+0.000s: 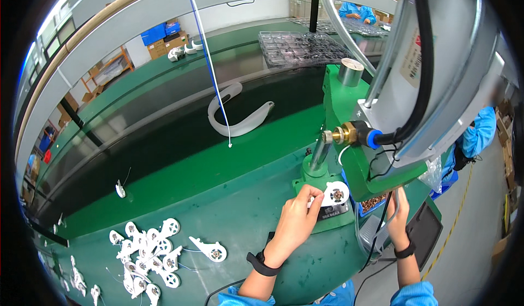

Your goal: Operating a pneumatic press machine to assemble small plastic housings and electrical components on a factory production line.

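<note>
My left hand (295, 221) pinches the tail of a white plastic housing (337, 192) with a round, motor-like centre. The housing rests on the small block at the base of a green bench press (349, 115), under its head. Beside the press, on its right, my right hand (397, 219) is raised by the clear hose and black cable; its fingertips are hidden by the press, so their closure is unclear. To the left of my left hand, a single similar white housing (215, 252) lies on the green table, with a heap of white housings (143, 251) further left.
A blue bin of small copper-coloured parts (373, 203) stands behind the press base. A white curved band (245, 127) lies on the dark conveyor (164, 126), near a hanging blue-and-white cable (210, 69). Clear trays (300, 47) sit beyond. People in blue work at far right.
</note>
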Demonstrator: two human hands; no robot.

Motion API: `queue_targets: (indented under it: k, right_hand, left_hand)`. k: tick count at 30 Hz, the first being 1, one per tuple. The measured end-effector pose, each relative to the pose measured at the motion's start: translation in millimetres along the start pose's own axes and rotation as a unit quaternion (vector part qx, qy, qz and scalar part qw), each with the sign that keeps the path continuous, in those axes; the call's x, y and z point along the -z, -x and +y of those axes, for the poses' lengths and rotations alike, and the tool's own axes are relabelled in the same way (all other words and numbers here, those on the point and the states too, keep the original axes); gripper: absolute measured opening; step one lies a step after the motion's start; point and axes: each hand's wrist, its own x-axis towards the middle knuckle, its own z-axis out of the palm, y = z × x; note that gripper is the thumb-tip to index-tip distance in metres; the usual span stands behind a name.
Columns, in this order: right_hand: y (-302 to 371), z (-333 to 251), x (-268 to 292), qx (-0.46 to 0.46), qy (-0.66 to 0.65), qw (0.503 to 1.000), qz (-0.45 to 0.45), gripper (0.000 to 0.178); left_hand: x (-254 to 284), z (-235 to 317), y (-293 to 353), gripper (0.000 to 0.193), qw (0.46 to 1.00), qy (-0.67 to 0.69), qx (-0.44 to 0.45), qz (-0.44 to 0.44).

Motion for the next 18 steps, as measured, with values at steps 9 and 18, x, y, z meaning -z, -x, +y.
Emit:
queue_targets:
  k: [9,18]
  right_hand:
    - [59,31,-7,-0.081,0.055,0.993,0.06,0.029]
    - [-28,7,-11,0.055,0.191,0.965,-0.172,0.032]
  left_hand:
    - [1,4,2,0.02,0.995,0.016,0.079,-0.059]
    - [-1,0,0,0.018,0.996,0.007,0.073,-0.044]
